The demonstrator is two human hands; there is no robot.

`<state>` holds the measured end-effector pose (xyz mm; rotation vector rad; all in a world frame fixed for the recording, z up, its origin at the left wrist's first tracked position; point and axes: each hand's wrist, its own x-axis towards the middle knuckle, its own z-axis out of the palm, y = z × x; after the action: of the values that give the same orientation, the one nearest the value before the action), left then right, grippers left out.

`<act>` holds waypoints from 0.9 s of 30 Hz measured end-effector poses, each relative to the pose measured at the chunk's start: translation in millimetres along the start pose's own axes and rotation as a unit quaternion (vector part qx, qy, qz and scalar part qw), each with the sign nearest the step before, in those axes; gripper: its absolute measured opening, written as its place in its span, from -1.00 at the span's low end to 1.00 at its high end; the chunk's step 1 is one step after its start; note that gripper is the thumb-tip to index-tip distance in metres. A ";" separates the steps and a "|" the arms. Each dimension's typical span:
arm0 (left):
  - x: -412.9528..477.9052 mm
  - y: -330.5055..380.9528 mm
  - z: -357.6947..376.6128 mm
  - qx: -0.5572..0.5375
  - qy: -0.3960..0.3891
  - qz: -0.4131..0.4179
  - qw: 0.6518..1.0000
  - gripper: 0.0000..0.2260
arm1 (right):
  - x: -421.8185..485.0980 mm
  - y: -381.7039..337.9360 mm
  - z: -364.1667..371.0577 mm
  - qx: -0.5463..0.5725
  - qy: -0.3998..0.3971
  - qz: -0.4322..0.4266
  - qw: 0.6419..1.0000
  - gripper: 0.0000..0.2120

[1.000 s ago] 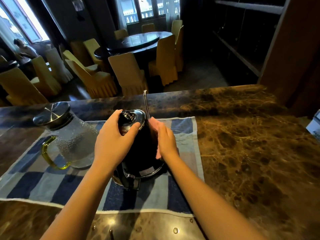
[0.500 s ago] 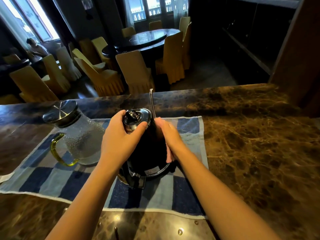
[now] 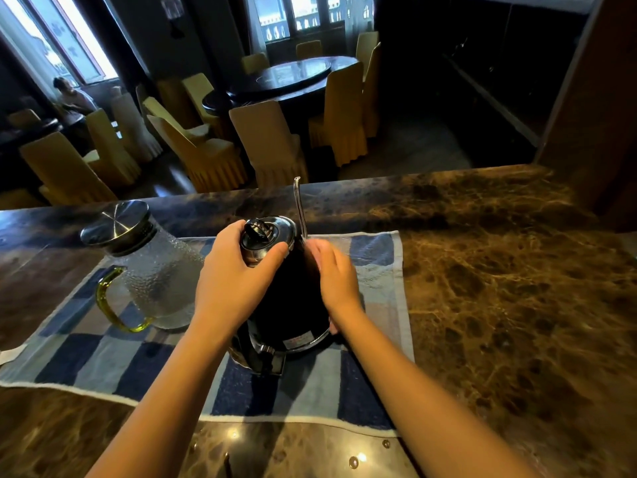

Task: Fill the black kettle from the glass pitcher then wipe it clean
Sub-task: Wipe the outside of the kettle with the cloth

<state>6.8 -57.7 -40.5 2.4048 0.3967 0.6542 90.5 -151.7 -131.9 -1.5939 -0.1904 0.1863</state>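
Two hands: left hand (image 3: 229,281) grips kettle's (image 3: 286,305) domed steel lid (image 3: 272,232) (right hand (image 3: 336,281) presses side).

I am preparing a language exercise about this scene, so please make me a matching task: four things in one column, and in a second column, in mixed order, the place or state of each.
Things
1. glass pitcher
2. black kettle
3. left hand
4. right hand

Places or states
A. grips the kettle's top
B. stands on the checked towel, between both hands
C. rests against the kettle's right side
D. stands left of the kettle, with its metal lid on

Pairs: 1-D, 2-B, 3-A, 4-C
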 end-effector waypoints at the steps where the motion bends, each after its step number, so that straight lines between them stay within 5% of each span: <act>1: 0.0 -0.2 0.2 0.002 -0.001 0.000 1.000 -0.71 | -14.9 7.5 2.2 -0.005 0.031 0.010 0.999 -0.63; 4: 0.7 -1.8 1.3 0.009 0.002 -0.003 1.000 -0.65 | -58.5 2.8 15.6 0.017 0.057 -0.068 0.996 -0.57; 8: 2.1 -3.7 1.7 0.020 -0.005 -0.004 1.000 -0.62 | -38.9 -33.3 7.9 0.138 -0.058 -0.102 0.983 -0.69; 12: 1.3 -2.9 0.8 0.021 -0.005 -0.007 1.000 -0.56 | 7.9 -18.9 2.6 0.000 -0.036 -0.036 0.999 -0.76; 16: 0.4 -1.9 1.0 0.016 -0.002 -0.009 1.000 -0.53 | -29.4 18.1 6.7 0.056 0.068 0.046 0.995 -0.60; 19: -0.9 1.4 0.6 0.010 0.006 -0.015 1.000 -0.54 | -57.6 12.0 20.9 0.058 0.065 -0.026 0.996 -0.57; 23: -0.4 1.5 1.6 0.010 0.010 -0.014 1.000 -0.60 | -25.0 -21.2 19.9 -0.093 0.009 -0.090 0.992 -0.45; 27: -0.2 2.7 1.6 0.002 0.010 -0.019 1.000 -0.61 | 13.6 -15.6 -6.1 0.045 0.001 0.077 0.996 -0.73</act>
<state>7.8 -60.6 -40.0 2.3904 0.4518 0.6619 105.1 -153.9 -116.1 -1.5187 -0.0566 0.3075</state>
